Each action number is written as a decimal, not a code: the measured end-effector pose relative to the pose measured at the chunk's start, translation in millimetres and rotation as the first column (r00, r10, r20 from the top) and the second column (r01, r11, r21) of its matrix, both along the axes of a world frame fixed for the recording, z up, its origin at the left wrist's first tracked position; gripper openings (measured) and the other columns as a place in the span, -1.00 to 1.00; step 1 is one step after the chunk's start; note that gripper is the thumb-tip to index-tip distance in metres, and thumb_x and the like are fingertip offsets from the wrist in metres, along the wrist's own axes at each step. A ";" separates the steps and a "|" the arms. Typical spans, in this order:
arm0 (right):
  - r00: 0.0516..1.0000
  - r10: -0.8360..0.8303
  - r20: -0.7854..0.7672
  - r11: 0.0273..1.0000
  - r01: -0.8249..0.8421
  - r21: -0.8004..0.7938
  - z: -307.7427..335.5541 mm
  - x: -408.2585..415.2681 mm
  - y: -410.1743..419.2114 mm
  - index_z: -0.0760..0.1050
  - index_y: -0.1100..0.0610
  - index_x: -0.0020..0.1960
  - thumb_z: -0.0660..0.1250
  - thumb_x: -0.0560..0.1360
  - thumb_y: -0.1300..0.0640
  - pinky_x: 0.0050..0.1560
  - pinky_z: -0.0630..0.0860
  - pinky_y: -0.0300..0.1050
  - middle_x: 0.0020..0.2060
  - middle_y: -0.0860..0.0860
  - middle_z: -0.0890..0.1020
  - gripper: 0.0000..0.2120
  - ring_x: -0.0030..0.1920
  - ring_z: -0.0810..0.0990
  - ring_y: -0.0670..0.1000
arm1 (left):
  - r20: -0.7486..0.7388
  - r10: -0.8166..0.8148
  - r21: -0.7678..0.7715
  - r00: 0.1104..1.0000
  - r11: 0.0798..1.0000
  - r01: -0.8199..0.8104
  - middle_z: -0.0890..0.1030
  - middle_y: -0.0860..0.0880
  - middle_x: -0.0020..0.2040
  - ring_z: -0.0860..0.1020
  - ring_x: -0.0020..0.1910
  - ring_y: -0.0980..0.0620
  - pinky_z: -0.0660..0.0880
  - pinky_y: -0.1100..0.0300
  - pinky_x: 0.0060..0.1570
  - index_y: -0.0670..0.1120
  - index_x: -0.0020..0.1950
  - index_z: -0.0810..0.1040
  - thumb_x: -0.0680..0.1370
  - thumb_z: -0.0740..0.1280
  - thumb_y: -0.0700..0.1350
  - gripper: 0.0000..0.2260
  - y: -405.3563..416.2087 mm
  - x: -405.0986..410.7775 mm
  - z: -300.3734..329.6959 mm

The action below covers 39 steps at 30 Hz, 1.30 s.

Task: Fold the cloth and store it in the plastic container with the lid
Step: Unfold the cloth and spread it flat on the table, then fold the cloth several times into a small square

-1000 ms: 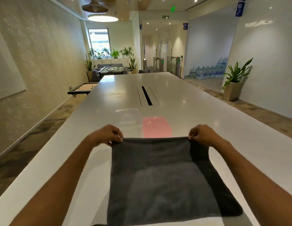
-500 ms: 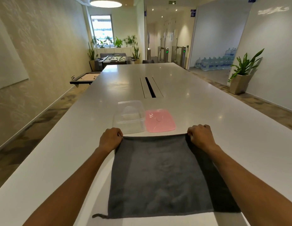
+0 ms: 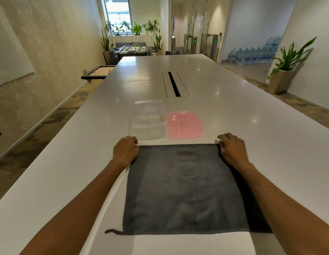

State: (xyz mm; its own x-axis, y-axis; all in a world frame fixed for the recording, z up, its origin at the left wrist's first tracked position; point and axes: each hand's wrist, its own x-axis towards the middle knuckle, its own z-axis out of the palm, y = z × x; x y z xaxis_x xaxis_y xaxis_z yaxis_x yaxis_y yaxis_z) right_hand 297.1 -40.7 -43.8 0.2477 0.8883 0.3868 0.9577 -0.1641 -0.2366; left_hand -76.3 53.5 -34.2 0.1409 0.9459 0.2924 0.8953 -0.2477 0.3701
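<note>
A dark grey cloth (image 3: 187, 188) lies spread flat as a square on the white table (image 3: 242, 115), with a small loop tag at its near left corner. My left hand (image 3: 125, 151) grips the far left corner with curled fingers. My right hand (image 3: 231, 149) holds the far right corner, knuckles up. Just beyond the cloth's far edge stands a clear plastic container (image 3: 148, 124), open and empty. Its pink lid (image 3: 185, 125) lies flat on the table to the right of it.
A cable slot (image 3: 173, 83) runs along the table's middle beyond the container. The table's left edge drops to the floor near a beige wall. A potted plant (image 3: 285, 70) and stacked water bottles (image 3: 252, 54) stand off to the right.
The cloth's far edge has come down from a raised hold onto the table and now lies flat. Both hands moved forward and down with it, and the view tilted downward.
</note>
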 end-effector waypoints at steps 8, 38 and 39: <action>0.995 0.093 -0.039 0.989 -0.097 -0.113 0.2 -4.3 -1.1 0.50 0.10 0.24 0.14 0.58 0.13 0.17 0.40 0.08 0.25 0.10 0.55 -0.71 0.18 0.52 0.18 | -0.005 -0.196 -0.016 0.981 0.981 0.196 0.58 -0.10 0.22 0.52 0.17 -0.09 0.47 0.01 0.17 -0.10 0.22 0.55 0.57 0.24 0.06 -0.67 -11.2 12.4 -9.8; 0.994 0.068 -0.082 0.998 -0.066 0.018 38.1 5.0 -43.7 0.66 0.09 -0.10 0.37 0.42 0.22 0.02 0.51 0.13 -0.10 0.08 0.59 -0.88 -0.10 0.47 0.03 | 0.195 -0.251 -0.154 0.948 0.947 0.282 0.64 -0.10 0.03 0.51 0.00 0.03 0.41 0.17 0.00 -0.07 -0.07 0.65 0.50 0.38 -0.14 -0.94 -19.3 -8.8 44.7; 0.994 0.068 -0.088 0.997 -0.066 0.027 38.2 5.3 -47.5 0.66 0.09 -0.12 0.38 0.41 0.22 -0.01 0.52 0.10 -0.11 0.08 0.60 -0.89 -0.12 0.45 0.01 | 0.190 -0.267 -0.166 0.945 0.940 0.299 0.64 -0.10 0.03 0.51 0.00 0.03 0.41 0.17 0.00 -0.07 -0.06 0.65 0.50 0.39 -0.14 -0.93 -22.3 -11.3 47.9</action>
